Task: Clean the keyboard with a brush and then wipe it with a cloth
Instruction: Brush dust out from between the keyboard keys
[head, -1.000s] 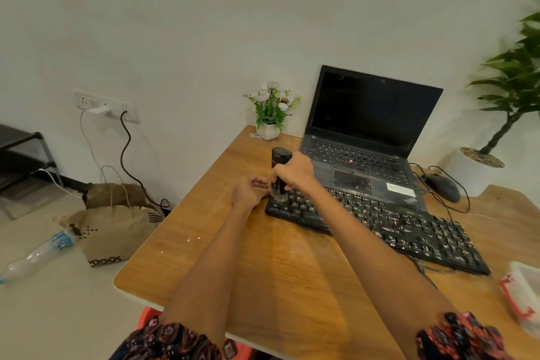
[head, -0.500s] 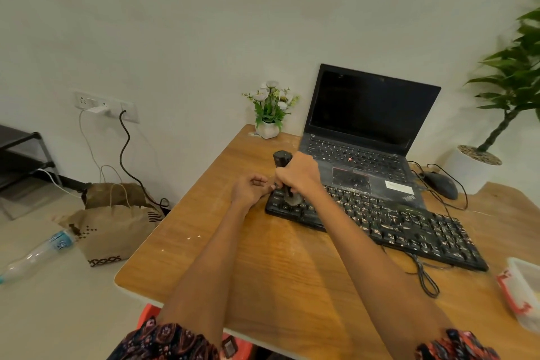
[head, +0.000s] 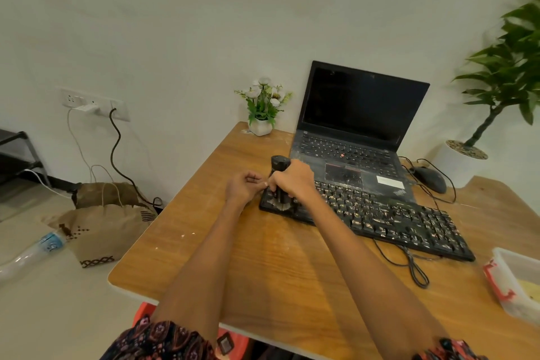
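Brush (head: 281, 181) upright on keyboard (head: 380, 216) left end
Right hand (head: 293, 183) clamped round handle; left hand (head: 245, 186) fingers curled beside keyboard corner, grip unclear

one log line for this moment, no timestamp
phase: brushing | right hand: grips brush on keyboard left end | left hand: beside keyboard | cloth: unseen

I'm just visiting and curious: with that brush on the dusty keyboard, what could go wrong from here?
1. The right hand grips the brush at the left end of the keyboard; swept crumbs may land on the open laptop right behind.
2. The keyboard's cable lies looped on the table; a forearm might snag it.
3. The left hand rests beside the keyboard, perhaps not steadying it, so it could slide.
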